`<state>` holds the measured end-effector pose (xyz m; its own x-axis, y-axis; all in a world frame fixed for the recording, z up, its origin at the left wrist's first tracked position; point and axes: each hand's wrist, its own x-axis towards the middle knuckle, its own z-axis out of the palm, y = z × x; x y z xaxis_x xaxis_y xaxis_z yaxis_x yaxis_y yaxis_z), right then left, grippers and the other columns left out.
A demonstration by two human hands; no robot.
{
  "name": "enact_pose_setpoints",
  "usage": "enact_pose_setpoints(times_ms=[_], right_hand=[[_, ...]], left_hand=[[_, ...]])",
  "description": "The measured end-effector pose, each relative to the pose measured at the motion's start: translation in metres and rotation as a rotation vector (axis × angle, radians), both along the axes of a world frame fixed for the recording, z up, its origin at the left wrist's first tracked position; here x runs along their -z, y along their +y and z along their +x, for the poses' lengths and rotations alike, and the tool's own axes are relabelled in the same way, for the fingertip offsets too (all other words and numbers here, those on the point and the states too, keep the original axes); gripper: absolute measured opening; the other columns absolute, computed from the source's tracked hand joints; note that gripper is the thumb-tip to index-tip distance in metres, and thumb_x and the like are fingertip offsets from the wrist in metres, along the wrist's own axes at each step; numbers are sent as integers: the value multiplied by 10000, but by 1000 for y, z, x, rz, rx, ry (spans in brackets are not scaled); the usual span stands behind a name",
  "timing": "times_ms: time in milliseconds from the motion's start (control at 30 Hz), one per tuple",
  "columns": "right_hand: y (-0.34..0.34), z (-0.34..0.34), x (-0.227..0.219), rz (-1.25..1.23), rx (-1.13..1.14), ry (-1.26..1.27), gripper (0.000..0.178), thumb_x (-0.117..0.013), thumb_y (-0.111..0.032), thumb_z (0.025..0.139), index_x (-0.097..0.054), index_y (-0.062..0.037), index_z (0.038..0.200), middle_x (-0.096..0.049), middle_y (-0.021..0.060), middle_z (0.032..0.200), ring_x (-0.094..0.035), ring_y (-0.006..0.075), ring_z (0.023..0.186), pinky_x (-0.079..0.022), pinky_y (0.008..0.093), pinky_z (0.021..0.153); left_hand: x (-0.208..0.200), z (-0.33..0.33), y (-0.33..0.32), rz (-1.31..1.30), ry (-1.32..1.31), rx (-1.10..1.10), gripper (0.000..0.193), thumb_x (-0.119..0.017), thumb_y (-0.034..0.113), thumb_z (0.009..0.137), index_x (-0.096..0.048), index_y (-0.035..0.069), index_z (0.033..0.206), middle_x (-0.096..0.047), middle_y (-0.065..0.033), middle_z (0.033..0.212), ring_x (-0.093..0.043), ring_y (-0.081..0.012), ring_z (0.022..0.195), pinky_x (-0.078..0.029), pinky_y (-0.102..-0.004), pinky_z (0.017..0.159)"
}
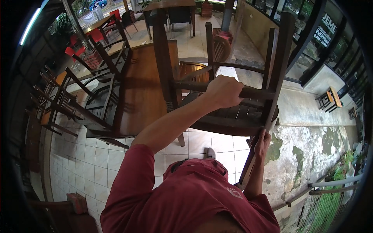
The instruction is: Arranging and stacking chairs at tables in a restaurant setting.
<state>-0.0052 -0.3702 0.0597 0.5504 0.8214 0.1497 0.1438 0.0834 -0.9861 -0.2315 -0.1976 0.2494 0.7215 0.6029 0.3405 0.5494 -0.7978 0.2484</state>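
Note:
I hold a dark wooden chair (229, 125) upside down in front of me, its legs pointing up and its slatted seat below them. My left hand (224, 92) is closed round a rung between the legs, arm stretched across my front. Lower down on the right, my right hand (261, 144) grips the chair by its frame just under the seat edge. Part of the chair's back slants down beside my right forearm. Left of the chair stands a brown wooden table (145, 83).
Several dark armchairs (101, 95) crowd the table's left side. A curved-back wooden chair (221, 50) is beyond the held chair. On the right runs a peeling concrete wall (307, 151) with a metal railing (338, 182). White tiles (198, 141) cover the floor. A brick block (77, 203) is at lower left.

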Motion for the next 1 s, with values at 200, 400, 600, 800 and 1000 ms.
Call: enact_pose_setpoints(times_ms=[200, 400, 600, 800, 1000], right_hand=[[39, -28, 10, 15, -163, 41, 494, -562, -469, 1015, -559, -24, 802, -521, 12, 585, -511, 100, 468, -431, 279, 416], [83, -44, 35, 40, -278, 39, 519, -574, -453, 1014, -543, -17, 734, -527, 21, 568, -520, 104, 472, -411, 278, 426], [112, -68, 46, -1, -280, 19, 514, -584, -433, 1013, -561, 1, 739, -533, 24, 558, -523, 97, 489, -414, 277, 435], [128, -85, 61, -4, -305, -72, 551, -618, -463, 987, -556, 7, 706, -540, 28, 542, -526, 95, 492, -427, 280, 450], [143, -108, 69, 7, -350, -22, 536, -650, -458, 968, -541, -9, 696, -536, 36, 544, -531, 101, 496, -432, 283, 455]], left_hand=[[7, -47, 6, 15, 4, -146, 296, -737, 354, 788, -751, 84, 906, -710, -151, 761, -712, -347, 755, -569, -449, 721], [8, -81, 15, 13, 46, -296, 301, -735, 366, 795, -754, 89, 911, -710, -138, 743, -712, -339, 737, -571, -446, 711], [22, -107, 26, -15, 66, -385, 303, -731, 375, 796, -751, 102, 925, -707, -143, 740, -710, -345, 741, -571, -453, 718], [36, -130, 34, -25, 66, -442, 298, -730, 373, 798, -747, 107, 933, -708, -146, 743, -711, -344, 750, -571, -452, 722], [52, -149, 38, 13, 38, -479, 282, -726, 362, 797, -741, 117, 934, -711, -132, 751, -711, -345, 761, -556, -459, 717]])
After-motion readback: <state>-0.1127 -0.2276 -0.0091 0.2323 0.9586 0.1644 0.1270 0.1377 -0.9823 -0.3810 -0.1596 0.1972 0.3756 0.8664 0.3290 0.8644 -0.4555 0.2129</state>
